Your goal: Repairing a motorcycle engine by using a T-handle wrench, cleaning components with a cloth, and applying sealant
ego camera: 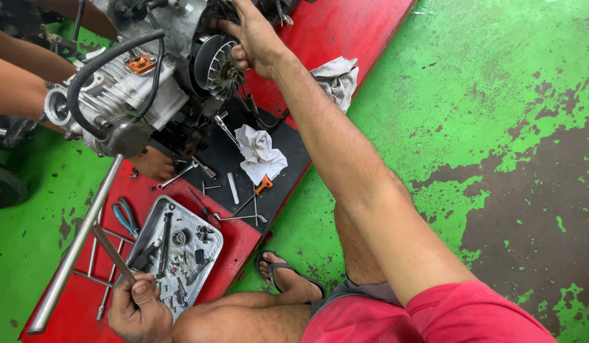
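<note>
Your right hand steadies the finned fan wheel on the engine up on the red worktop, left hand closed round a tool handle over the parts tray (right fingers curled, grip unclear): brace the wheel before levering.

Your tray lies on the ramp before the engine; rags lie to its right, pliers left.
</note>
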